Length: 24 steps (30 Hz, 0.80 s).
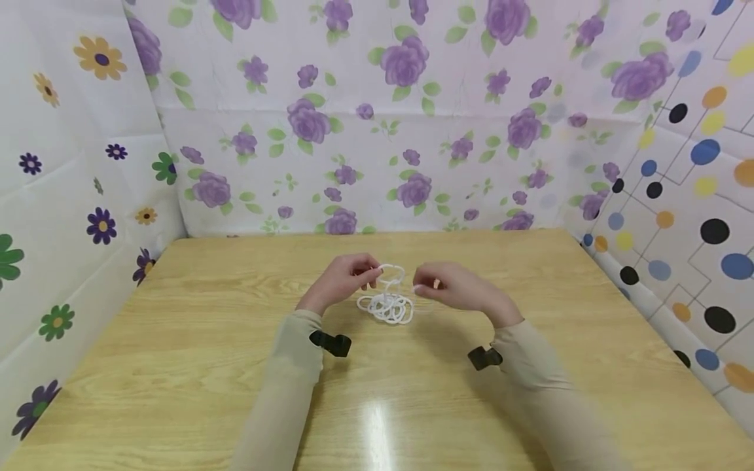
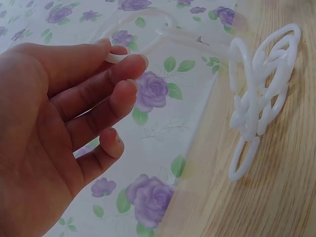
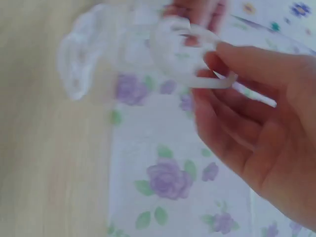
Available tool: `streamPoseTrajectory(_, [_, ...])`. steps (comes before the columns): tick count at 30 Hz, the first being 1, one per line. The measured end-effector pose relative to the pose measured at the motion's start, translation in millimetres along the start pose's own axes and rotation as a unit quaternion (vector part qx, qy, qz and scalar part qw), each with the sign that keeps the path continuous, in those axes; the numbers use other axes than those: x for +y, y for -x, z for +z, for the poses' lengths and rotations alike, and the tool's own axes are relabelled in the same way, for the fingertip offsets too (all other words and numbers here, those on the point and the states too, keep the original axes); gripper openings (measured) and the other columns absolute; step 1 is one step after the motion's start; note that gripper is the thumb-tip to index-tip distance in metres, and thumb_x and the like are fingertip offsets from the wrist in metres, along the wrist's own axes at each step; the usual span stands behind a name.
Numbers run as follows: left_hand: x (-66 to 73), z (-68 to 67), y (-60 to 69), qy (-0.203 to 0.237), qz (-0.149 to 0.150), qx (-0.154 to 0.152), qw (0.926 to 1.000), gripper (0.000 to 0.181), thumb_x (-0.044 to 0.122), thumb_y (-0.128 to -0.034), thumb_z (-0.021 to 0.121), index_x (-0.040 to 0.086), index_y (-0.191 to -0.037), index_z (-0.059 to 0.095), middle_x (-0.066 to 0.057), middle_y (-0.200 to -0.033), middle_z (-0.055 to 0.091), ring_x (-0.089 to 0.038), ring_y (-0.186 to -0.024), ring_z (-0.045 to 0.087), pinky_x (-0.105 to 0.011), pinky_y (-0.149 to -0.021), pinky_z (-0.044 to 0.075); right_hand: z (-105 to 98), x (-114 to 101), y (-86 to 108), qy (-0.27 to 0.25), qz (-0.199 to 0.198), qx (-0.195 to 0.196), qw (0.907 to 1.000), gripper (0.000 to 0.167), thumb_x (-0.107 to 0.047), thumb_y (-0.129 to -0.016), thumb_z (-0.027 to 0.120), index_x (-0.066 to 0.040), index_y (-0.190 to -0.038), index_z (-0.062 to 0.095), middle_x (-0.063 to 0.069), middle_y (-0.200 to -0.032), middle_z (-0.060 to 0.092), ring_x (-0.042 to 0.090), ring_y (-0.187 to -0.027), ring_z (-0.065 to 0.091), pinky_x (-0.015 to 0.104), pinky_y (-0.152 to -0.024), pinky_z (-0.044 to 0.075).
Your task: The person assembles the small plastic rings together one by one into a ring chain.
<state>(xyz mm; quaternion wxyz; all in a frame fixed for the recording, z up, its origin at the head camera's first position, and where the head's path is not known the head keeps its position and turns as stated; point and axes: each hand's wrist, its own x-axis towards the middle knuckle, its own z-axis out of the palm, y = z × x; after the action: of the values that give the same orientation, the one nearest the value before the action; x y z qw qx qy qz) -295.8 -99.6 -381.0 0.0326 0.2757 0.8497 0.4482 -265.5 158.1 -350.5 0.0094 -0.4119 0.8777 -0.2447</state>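
Observation:
A white cord [image 1: 389, 311] lies in overlapping loops on the table, and part of it rises from the pile toward my hands. My left hand [image 1: 347, 280] pinches a raised loop between thumb and index finger; in the left wrist view the other fingers of that hand [image 2: 74, 108] are loosely bent. Opposite it, my right hand [image 1: 456, 288] holds a piece of the cord at its fingertips. In the blurred right wrist view, a curve of cord [image 3: 197, 81] meets the right hand's [image 3: 256, 108] thumb and fingers, and a short white length shows beyond them.
The wooden table [image 1: 206, 366] carries the cord pile. A flowered cloth [image 1: 365, 163] hangs along the back edge, with patterned cloths at left and right. Dark wrist-camera mounts [image 1: 331, 343] sit on both sleeves.

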Motion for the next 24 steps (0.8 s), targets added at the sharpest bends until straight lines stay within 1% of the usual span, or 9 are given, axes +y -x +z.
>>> streamPoseTrajectory(3, [-1.4,2.0,0.9,-0.001,0.01,-0.003,0.9999,0.018,0.025,-0.0983,0.058,0.011,-0.101,0.068,-0.008,-0.081,0.068,-0.03,-0.077,0.064,-0.029,-0.07,0.052,-5,-5,-9.1,-0.017,0.039,0.056,0.9975,0.008,-0.02,-0.097,0.06,-0.014,-0.093,0.064,-0.002,-0.078,0.055,0.01,-0.068,0.047,0.026,-0.064,0.041])
streamPoseTrajectory(5, [-1.9,3.0,1.3,-0.002,0.016,-0.002,0.9999,0.017,0.024,-0.098,0.059,0.01,-0.102,0.068,-0.011,-0.081,0.069,-0.031,-0.078,0.065,-0.029,-0.07,0.052,-7,-6,-14.6,-0.036,0.064,0.07,0.9949,0.01,-0.022,-0.097,0.06,-0.014,-0.093,0.065,-0.001,-0.076,0.054,0.012,-0.065,0.046,0.027,-0.062,0.041])
streamPoseTrajectory(7, [-2.4,3.6,1.4,-0.003,0.022,0.0,0.9998,0.017,0.024,-0.0978,0.059,0.01,-0.102,0.069,-0.014,-0.083,0.069,-0.03,-0.077,0.065,-0.028,-0.07,0.052,-8,-7,-18.7,-0.063,0.088,0.073,0.9915,0.013,-0.023,-0.097,0.06,-0.012,-0.092,0.066,0.0,-0.071,0.055,0.013,-0.062,0.047,0.028,-0.06,0.042])
streamPoseTrajectory(10, [-1.5,3.7,1.4,0.0,0.019,0.004,0.9998,0.018,0.025,-0.0977,0.059,0.011,-0.103,0.069,-0.016,-0.085,0.069,-0.027,-0.076,0.064,-0.029,-0.07,0.052,-8,-5,-21.7,-0.103,0.126,0.07,0.9841,0.018,-0.026,-0.097,0.06,-0.01,-0.088,0.065,0.001,-0.064,0.052,0.014,-0.055,0.046,0.028,-0.055,0.041])
streamPoseTrajectory(13, [-0.5,3.6,1.3,0.0,0.015,0.006,0.9999,0.019,0.027,-0.0976,0.059,0.013,-0.104,0.07,-0.015,-0.085,0.07,-0.026,-0.076,0.064,-0.03,-0.07,0.051,-7,-2,-22.0,-0.153,0.158,0.072,0.9728,0.023,-0.026,-0.098,0.059,-0.009,-0.084,0.063,0.001,-0.058,0.049,0.016,-0.051,0.045,0.027,-0.052,0.04])
streamPoseTrajectory(17, [-0.4,3.3,1.2,-0.001,0.016,0.006,0.9999,0.019,0.028,-0.0975,0.059,0.014,-0.104,0.07,-0.012,-0.084,0.07,-0.03,-0.079,0.064,-0.03,-0.07,0.051,-1,3,-21.7,-0.203,0.187,0.08,0.9577,0.026,-0.026,-0.098,0.058,-0.005,-0.083,0.061,0.0,-0.055,0.048,0.016,-0.049,0.044,0.026,-0.05,0.04])
streamPoseTrajectory(21, [-1.3,1.2,0.4,-0.008,0.02,0.007,0.9997,0.019,0.029,-0.0978,0.059,0.015,-0.105,0.07,-0.014,-0.087,0.07,-0.032,-0.08,0.064,-0.03,-0.069,0.05,5,5,-24.1,-0.221,0.206,0.086,0.9494,0.028,-0.025,-0.099,0.057,-0.002,-0.084,0.06,0.001,-0.055,0.049,0.014,-0.048,0.044,0.026,-0.049,0.04])
streamPoseTrajectory(23, [-1.7,-0.7,1.0,-0.014,0.02,0.008,0.9997,0.019,0.029,-0.0978,0.059,0.016,-0.105,0.07,-0.017,-0.089,0.07,-0.03,-0.079,0.064,-0.03,-0.068,0.05,8,5,-26.8,-0.224,0.212,0.086,0.9475,0.029,-0.025,-0.099,0.057,0.0,-0.085,0.06,0.001,-0.055,0.049,0.014,-0.048,0.045,0.026,-0.048,0.04])
streamPoseTrajectory(24, [-1.6,-1.8,1.7,-0.015,0.019,0.01,0.9997,0.019,0.03,-0.0977,0.059,0.016,-0.105,0.07,-0.015,-0.088,0.07,-0.029,-0.079,0.064,-0.029,-0.067,0.049,9,5,-28.4,-0.223,0.215,0.088,0.9468,0.029,-0.025,-0.099,0.057,0.0,-0.084,0.06,0.0,-0.055,0.049,0.014,-0.047,0.045,0.026,-0.049,0.04])
